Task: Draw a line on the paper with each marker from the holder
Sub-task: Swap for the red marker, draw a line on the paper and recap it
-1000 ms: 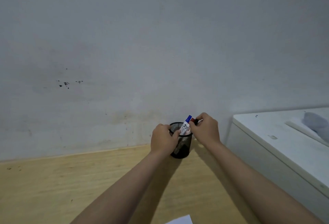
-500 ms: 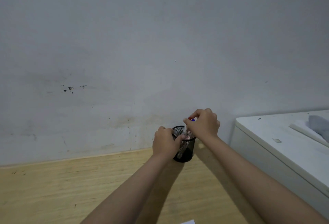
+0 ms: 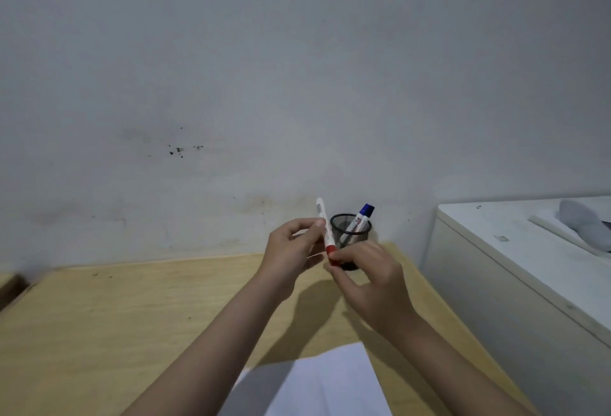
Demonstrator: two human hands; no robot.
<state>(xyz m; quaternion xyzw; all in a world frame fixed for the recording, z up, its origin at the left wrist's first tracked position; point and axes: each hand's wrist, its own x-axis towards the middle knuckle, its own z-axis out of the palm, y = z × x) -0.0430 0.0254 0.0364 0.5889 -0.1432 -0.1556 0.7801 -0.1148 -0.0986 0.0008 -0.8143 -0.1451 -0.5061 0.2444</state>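
Paper (image 3: 317, 386) cut off below

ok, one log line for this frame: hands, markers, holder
left hand: holds red marker barrel | right hand: pinches its red cap | blue marker: in holder | paper: no line visible

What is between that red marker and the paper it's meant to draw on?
Only its own red cap, which the right hand pinches while the left hand holds the red marker by its barrel. The bare desk lies open down to the paper.
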